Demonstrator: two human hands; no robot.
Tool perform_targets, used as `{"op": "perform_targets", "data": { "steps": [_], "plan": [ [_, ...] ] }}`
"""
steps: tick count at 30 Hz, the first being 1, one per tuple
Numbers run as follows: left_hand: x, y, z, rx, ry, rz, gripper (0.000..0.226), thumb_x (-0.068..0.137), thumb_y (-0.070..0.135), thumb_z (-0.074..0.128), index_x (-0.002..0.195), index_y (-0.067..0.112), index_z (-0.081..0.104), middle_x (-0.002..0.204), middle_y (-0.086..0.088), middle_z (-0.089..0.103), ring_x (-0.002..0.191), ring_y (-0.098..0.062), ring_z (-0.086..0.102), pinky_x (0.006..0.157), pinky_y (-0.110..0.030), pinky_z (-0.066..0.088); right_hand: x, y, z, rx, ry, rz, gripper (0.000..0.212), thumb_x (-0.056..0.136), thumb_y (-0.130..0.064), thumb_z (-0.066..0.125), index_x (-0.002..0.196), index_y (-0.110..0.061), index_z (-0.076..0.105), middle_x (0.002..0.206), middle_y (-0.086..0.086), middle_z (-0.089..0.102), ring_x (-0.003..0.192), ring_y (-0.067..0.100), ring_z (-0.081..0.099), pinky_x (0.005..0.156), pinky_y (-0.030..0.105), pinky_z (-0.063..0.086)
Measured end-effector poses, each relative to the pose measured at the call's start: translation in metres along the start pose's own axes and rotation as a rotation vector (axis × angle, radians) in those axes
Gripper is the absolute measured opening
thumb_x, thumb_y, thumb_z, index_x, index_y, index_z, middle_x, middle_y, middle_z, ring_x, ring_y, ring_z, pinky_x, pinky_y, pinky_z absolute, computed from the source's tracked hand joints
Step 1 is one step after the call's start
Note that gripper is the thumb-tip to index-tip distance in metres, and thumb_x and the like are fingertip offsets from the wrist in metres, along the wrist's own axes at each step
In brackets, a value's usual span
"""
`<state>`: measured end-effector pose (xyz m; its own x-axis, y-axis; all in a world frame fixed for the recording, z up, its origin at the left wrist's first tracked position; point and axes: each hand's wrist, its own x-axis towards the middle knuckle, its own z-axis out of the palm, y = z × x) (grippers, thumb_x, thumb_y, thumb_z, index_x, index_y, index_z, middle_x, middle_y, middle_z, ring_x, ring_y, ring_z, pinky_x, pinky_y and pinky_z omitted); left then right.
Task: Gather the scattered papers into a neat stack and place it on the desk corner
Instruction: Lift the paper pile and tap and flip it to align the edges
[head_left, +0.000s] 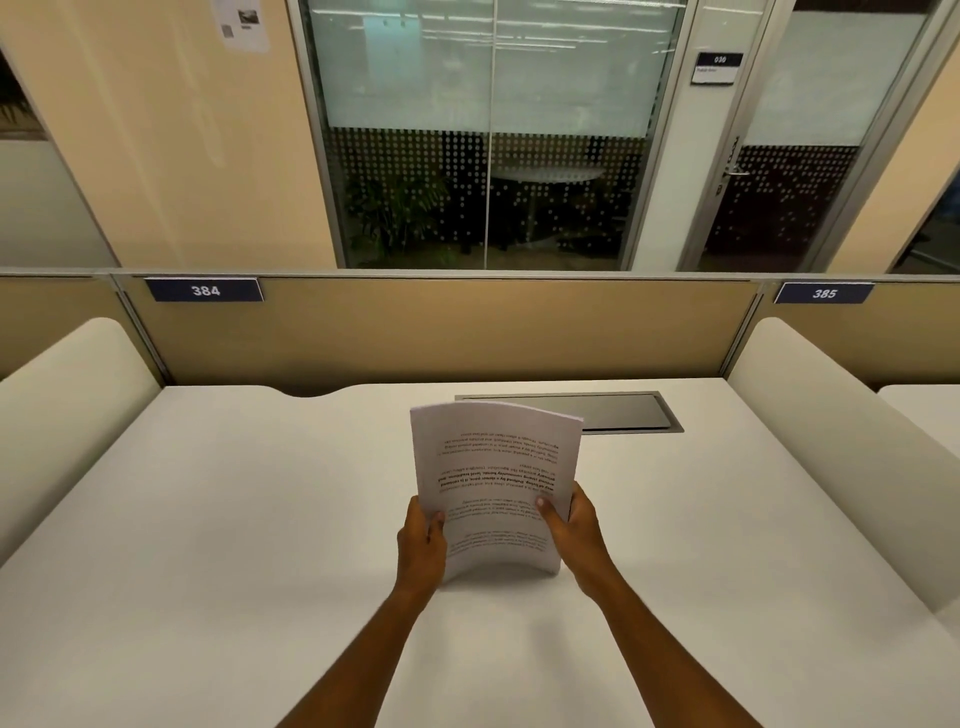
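A stack of printed white papers (496, 467) stands upright on its lower edge on the white desk (234, 519), at the desk's middle. The sheets bow slightly and the text faces me upside down. My left hand (422, 545) grips the stack's left edge, thumb on the front. My right hand (574, 535) grips the right edge, thumb pressed on the front sheet. No loose sheets lie elsewhere on the desk.
A grey metal cable hatch (623, 413) is set into the desk behind the papers. Cream padded dividers flank the desk at left (67, 410) and right (831, 431). A tan partition (441, 332) with number plates 384 and 385 closes the back.
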<state>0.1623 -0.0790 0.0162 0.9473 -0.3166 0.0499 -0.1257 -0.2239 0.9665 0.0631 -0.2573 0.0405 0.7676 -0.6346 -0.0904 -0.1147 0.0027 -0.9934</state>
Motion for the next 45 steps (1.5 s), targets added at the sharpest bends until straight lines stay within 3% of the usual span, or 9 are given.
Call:
{"op": "perform_targets", "data": {
  "steps": [8, 13, 19, 23, 26, 30, 36, 40, 45],
  "plan": [
    [0.059, 0.058, -0.045, 0.317, -0.244, 0.278, 0.010, 0.100, 0.015, 0.038, 0.091, 0.010, 0.038, 0.088, 0.001, 0.063, 0.077, -0.020, 0.067, 0.055, -0.022, 0.056, 0.026, -0.053, -0.041, 0.079, -0.013, -0.112, 0.032, 0.077, -0.014, 0.080, 0.104, -0.025, 0.066, 0.099, 0.004, 0.074, 0.090, 0.021, 0.072, 0.075, 0.034, 0.062],
    [0.087, 0.115, -0.067, 0.676, -0.389, 0.403, 0.013, 0.095, 0.014, 0.037, 0.084, 0.018, 0.031, 0.100, -0.010, 0.064, 0.085, -0.030, 0.064, 0.071, -0.048, 0.058, 0.035, -0.064, -0.068, -0.086, -0.013, -0.147, 0.023, 0.076, -0.018, 0.082, 0.092, -0.015, 0.066, 0.094, 0.004, 0.075, 0.087, 0.024, 0.072, 0.075, 0.029, 0.061],
    [0.097, 0.160, -0.061, 1.097, -0.525, 0.544, 0.018, 0.093, 0.013, 0.046, 0.090, 0.023, 0.032, 0.109, -0.010, 0.065, 0.092, -0.029, 0.064, 0.067, -0.032, 0.045, 0.036, -0.064, -0.068, -0.268, -0.124, -0.174, 0.021, 0.077, -0.010, 0.079, 0.093, -0.006, 0.065, 0.096, 0.007, 0.076, 0.089, 0.021, 0.074, 0.078, 0.029, 0.060],
    [0.089, 0.160, -0.046, 1.189, -0.562, 0.605, 0.019, 0.090, 0.011, 0.051, 0.100, 0.020, 0.037, 0.110, -0.009, 0.066, 0.096, -0.029, 0.064, 0.075, -0.035, 0.038, 0.028, -0.062, -0.047, -0.224, -0.149, -0.178, 0.016, 0.087, -0.019, 0.070, 0.102, -0.017, 0.067, 0.097, 0.000, 0.075, 0.087, 0.016, 0.073, 0.069, 0.023, 0.060],
    [0.083, 0.151, -0.042, 1.158, -0.555, 0.610, 0.017, 0.092, 0.017, 0.053, 0.105, 0.017, 0.042, 0.110, -0.009, 0.067, 0.091, -0.027, 0.067, 0.069, -0.031, 0.045, 0.022, -0.054, -0.040, -0.158, -0.090, -0.148, 0.007, 0.092, -0.022, 0.064, 0.098, -0.019, 0.066, 0.090, 0.000, 0.075, 0.080, 0.019, 0.073, 0.063, 0.024, 0.059],
    [0.081, 0.139, -0.053, 0.975, -0.434, 0.572, 0.018, 0.094, 0.034, 0.052, 0.082, 0.025, 0.042, 0.098, -0.005, 0.071, 0.073, -0.019, 0.061, 0.064, -0.027, 0.047, 0.018, -0.041, -0.044, -0.147, -0.058, -0.110, 0.008, 0.094, -0.022, 0.060, 0.101, -0.020, 0.065, 0.093, 0.002, 0.074, 0.081, 0.023, 0.073, 0.070, 0.034, 0.061],
    [0.082, 0.100, -0.092, 0.855, -0.198, 0.347, 0.026, 0.084, 0.041, 0.067, 0.073, 0.019, 0.057, 0.084, 0.001, 0.072, 0.074, -0.014, 0.056, 0.099, -0.049, 0.035, 0.014, -0.028, -0.058, -0.131, -0.043, -0.049, 0.011, 0.094, -0.021, 0.060, 0.105, -0.019, 0.063, 0.097, 0.005, 0.074, 0.085, 0.026, 0.073, 0.072, 0.038, 0.061],
    [0.070, 0.077, -0.100, 0.315, -0.229, 0.139, 0.020, 0.080, 0.023, 0.076, 0.081, 0.004, 0.067, 0.087, -0.010, 0.075, 0.081, -0.028, 0.069, 0.077, -0.040, 0.055, 0.012, -0.027, -0.059, -0.102, -0.053, -0.037, 0.014, 0.094, -0.020, 0.061, 0.108, -0.018, 0.063, 0.099, 0.006, 0.074, 0.086, 0.026, 0.072, 0.073, 0.040, 0.061],
    [0.044, 0.040, -0.084, -0.164, -0.223, -0.055, 0.021, 0.092, 0.013, 0.062, 0.112, 0.008, 0.061, 0.107, -0.013, 0.072, 0.100, -0.034, 0.068, 0.089, -0.049, 0.056, 0.012, -0.028, -0.051, -0.080, -0.044, -0.043, 0.012, 0.094, -0.020, 0.060, 0.106, -0.019, 0.063, 0.098, 0.006, 0.074, 0.086, 0.027, 0.072, 0.072, 0.039, 0.061]
  ]
}}
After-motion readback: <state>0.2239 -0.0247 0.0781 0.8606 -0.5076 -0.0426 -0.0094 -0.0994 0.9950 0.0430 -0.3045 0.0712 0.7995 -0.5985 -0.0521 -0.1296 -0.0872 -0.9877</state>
